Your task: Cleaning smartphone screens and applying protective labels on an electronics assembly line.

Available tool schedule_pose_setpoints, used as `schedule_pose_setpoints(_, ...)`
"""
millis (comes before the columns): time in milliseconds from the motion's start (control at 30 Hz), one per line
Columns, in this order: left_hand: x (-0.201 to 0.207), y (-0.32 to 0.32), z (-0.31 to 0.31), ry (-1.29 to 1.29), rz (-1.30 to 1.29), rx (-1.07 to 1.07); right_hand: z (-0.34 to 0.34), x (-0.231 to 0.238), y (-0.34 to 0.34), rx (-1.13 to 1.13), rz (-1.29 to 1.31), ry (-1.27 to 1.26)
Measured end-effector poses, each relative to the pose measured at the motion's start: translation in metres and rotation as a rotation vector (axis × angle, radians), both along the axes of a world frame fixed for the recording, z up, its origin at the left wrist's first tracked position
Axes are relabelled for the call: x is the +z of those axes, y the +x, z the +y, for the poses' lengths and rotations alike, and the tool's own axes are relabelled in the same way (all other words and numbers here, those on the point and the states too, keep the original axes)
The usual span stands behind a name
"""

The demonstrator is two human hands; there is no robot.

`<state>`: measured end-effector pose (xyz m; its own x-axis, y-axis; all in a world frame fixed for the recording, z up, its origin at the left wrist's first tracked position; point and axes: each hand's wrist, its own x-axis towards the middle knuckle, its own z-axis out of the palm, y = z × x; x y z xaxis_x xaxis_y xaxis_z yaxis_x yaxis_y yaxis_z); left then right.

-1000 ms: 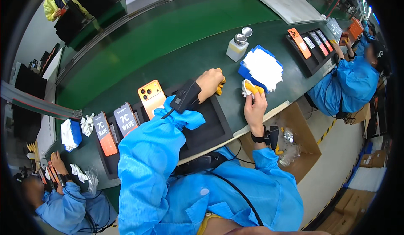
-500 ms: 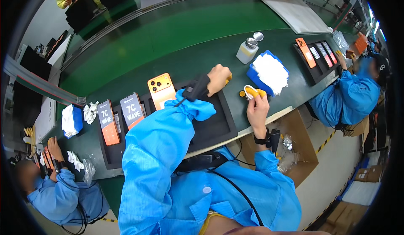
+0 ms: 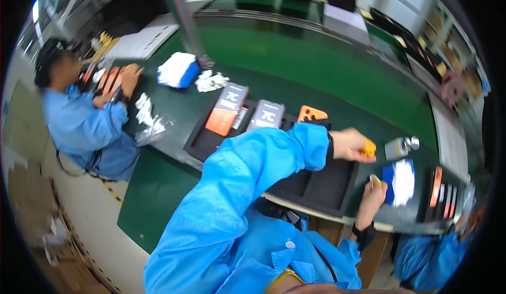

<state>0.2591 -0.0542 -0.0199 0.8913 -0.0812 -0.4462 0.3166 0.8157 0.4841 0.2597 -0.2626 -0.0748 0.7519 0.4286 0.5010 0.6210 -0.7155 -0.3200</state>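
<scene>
My left hand (image 3: pixel 349 144) reaches across past the tray's far right corner, yellow finger cots on its curled fingertips. Anything between those fingers is too small or hidden to make out. Close below it, my right hand (image 3: pixel 370 203) pinches a small white wipe (image 3: pixel 375 180) against its yellow-covered fingers. Under my left arm lies a black tray (image 3: pixel 329 188) with compartments. It bears two grey-and-orange phones, one at the left (image 3: pixel 226 109) and one beside it (image 3: pixel 267 114). An orange phone (image 3: pixel 312 113) with several camera lenses shows behind my left wrist, partly covered.
Right of my hands stand a blue box (image 3: pixel 388 183) of white wipes and a metal-capped dispenser bottle (image 3: pixel 396 149). Another blue box (image 3: pixel 188 75) and crumpled wipes (image 3: pixel 212 81) lie far left. A co-worker (image 3: pixel 87 120) sits left; another (image 3: pixel 432 257) is at right, near a phone tray (image 3: pixel 444 194).
The view has swung to the left, so the table scene sits farther right. My left fingers now point rightward with yellow cots showing. My right hand still pinches the wipe near the blue box.
</scene>
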Motion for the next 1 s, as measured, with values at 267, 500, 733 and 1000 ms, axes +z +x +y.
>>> schedule_pose_setpoints(267,0.029,-0.043,0.000,0.003,0.057,-0.048,0.063,0.091,-0.036,0.242,-0.301,0.300)
schedule_pose_setpoints(500,-0.017,-0.042,0.034,-0.128,-0.319,-0.049,0.105,0.106,-0.061,0.462,-0.215,0.283)
schedule_pose_setpoints(733,0.024,-0.098,0.078,0.070,0.026,0.145,0.095,0.100,-0.051,0.342,-0.212,0.472)
schedule_pose_setpoints(1000,0.064,-0.042,0.036,0.159,-0.006,-0.006,-0.012,0.069,0.041,-0.202,-0.225,0.289)
